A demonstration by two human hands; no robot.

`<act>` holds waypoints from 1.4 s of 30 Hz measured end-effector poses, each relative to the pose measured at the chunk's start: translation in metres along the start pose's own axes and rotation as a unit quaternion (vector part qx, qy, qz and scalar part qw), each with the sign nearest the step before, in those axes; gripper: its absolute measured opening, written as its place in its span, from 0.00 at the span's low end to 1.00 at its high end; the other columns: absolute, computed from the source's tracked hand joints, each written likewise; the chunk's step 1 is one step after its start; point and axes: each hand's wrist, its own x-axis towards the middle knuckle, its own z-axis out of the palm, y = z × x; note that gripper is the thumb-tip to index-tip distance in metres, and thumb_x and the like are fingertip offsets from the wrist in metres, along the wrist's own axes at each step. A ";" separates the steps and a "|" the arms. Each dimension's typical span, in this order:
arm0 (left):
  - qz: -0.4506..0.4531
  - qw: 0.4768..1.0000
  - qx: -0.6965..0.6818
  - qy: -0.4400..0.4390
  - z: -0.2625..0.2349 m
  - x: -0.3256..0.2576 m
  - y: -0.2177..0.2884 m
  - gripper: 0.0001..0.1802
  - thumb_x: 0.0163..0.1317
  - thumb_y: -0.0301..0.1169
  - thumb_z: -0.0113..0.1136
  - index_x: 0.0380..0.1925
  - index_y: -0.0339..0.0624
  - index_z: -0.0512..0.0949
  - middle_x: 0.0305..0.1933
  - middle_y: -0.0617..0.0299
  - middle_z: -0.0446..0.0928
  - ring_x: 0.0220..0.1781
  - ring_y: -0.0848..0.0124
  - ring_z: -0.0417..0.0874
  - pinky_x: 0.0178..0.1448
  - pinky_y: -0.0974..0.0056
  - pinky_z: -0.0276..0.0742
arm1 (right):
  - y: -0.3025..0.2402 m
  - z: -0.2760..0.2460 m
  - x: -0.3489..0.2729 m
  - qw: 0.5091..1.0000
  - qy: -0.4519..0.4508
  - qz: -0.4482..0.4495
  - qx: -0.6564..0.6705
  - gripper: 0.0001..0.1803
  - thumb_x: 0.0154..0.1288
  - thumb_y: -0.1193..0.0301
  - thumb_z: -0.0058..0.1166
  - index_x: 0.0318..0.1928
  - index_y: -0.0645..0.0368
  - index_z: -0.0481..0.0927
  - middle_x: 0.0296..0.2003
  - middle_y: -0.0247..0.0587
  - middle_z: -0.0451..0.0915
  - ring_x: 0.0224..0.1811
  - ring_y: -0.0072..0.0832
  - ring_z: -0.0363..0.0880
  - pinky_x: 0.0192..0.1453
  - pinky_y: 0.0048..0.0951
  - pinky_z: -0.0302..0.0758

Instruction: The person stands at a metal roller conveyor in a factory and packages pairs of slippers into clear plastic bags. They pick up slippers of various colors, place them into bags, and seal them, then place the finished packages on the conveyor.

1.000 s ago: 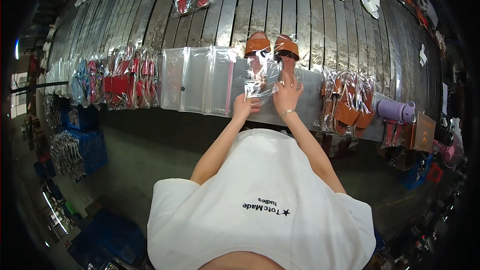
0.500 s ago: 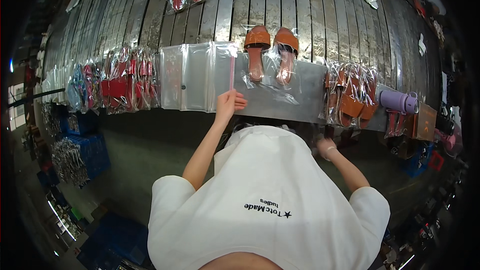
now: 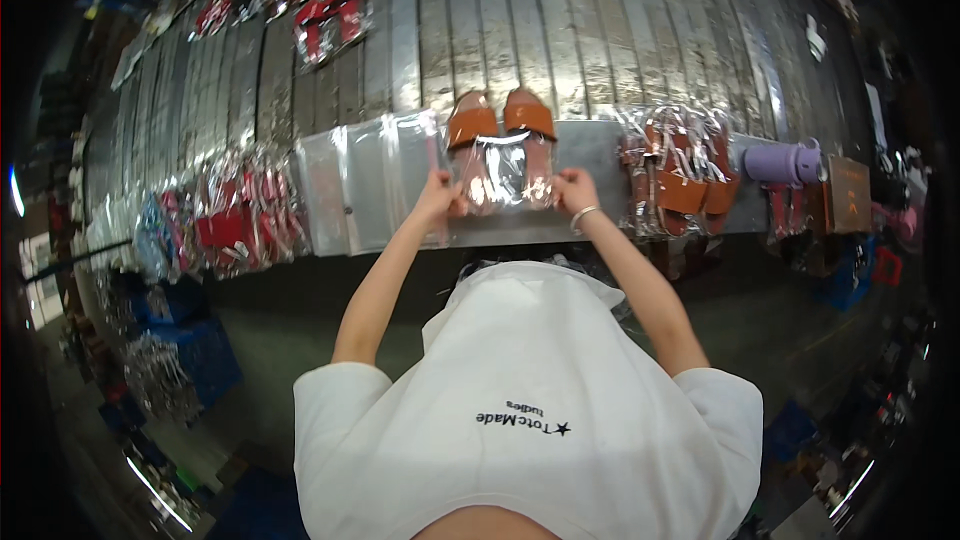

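Orange-brown straps are crossing two slide sandals (image 3: 472, 126), whose heel ends are showing through a clear plastic bag (image 3: 512, 162). They are sitting side by side over the far part of a grey board (image 3: 592, 145) on the slatted table (image 3: 580, 60); whether they are resting or slightly lifted, I cannot tell. At the pair's left, the left hand (image 3: 436, 195) is pinching the bag's near corner; at its right, the right hand (image 3: 573, 190) is pinching the opposite corner, so each grip is closing on film, with blurred fingertips.

Doing this well is probably calling for even tension on both corners, with the straps staying level and the film lying smooth, since a one-sided tug could be skewing the pair or splitting the plastic.

Counting outward from the pair: left of it, flat clear bags (image 3: 375, 180) are overlapping too closely to count, and beyond them bagged red footwear (image 3: 225, 228) is crowding likewise. To its right, bagged brown sandals (image 3: 682, 190) are bunching, at least two showing, then one purple tumbler (image 3: 770, 164) and one cardboard box (image 3: 850, 196). Two bagged red sandals (image 3: 348, 14) are lying beyond it, far left.
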 end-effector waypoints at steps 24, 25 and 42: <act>0.132 0.928 0.153 -0.312 0.310 0.030 0.036 0.14 0.64 0.36 0.51 0.38 0.33 0.72 0.32 0.54 0.81 0.37 0.66 0.83 0.41 0.64 0.76 | -0.099 -0.288 -0.056 0.818 0.329 -0.076 -0.466 0.24 0.45 0.53 0.68 0.24 0.64 0.79 0.30 0.49 0.79 0.32 0.41 0.77 0.37 0.33 0.72; 0.149 0.904 0.231 -0.328 0.306 0.024 0.057 0.16 0.64 0.38 0.52 0.41 0.34 0.72 0.36 0.54 0.81 0.39 0.65 0.83 0.42 0.64 0.76 | -0.124 -0.295 -0.047 0.829 0.326 -0.130 -0.435 0.21 0.46 0.58 0.68 0.31 0.63 0.79 0.37 0.46 0.78 0.38 0.38 0.76 0.42 0.31 0.72; 0.074 0.995 -0.068 0.030 0.106 0.104 0.122 0.14 0.66 0.30 0.48 0.50 0.37 0.70 0.44 0.57 0.78 0.46 0.70 0.78 0.53 0.67 0.72 | -0.348 -0.041 0.442 0.977 -0.008 -0.194 0.084 0.21 0.51 0.54 0.64 0.37 0.58 0.81 0.37 0.31 0.79 0.31 0.17 0.68 0.33 0.25 0.63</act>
